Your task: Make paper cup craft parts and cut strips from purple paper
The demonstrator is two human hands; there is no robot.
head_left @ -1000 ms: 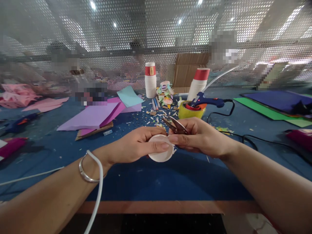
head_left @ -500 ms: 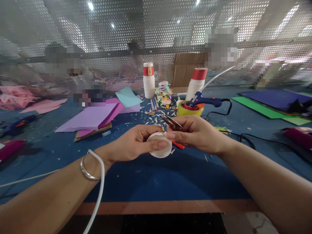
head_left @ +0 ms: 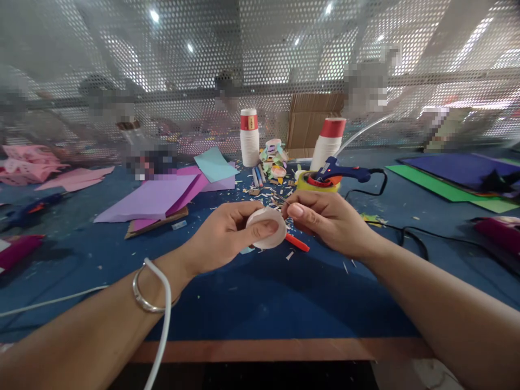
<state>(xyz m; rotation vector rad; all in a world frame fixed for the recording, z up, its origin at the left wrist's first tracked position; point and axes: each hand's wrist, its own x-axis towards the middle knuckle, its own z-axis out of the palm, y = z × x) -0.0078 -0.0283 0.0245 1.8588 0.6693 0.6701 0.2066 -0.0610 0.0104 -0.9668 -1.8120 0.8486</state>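
Note:
My left hand [head_left: 227,233] is closed on a small round white paper cup base [head_left: 277,234], its thumb pressed on the flat face and its fingers behind. The rim looks ragged at the top. Close by on the right, my right hand [head_left: 325,219] is closed around a pair of scissors [head_left: 285,201]; only a thin bit of metal blade shows, and the handles are hidden in the palm. The right fingertips are at the disc's right edge; whether they touch it I cannot tell. An orange-red pen-like stick [head_left: 298,242] lies on the table below.
Paper scraps [head_left: 266,192] litter the blue table. Two stacks of paper cups [head_left: 249,138] [head_left: 328,143] stand behind. A blue glue gun [head_left: 345,172] rests on a yellow tape roll [head_left: 314,187], its cord running right. Coloured paper [head_left: 140,197] lies left, green and blue sheets [head_left: 436,184] right.
The white paper piece has tilted and moved slightly up in my left hand. My right hand has turned, so the scissor blades that showed clearly before are now mostly hidden.

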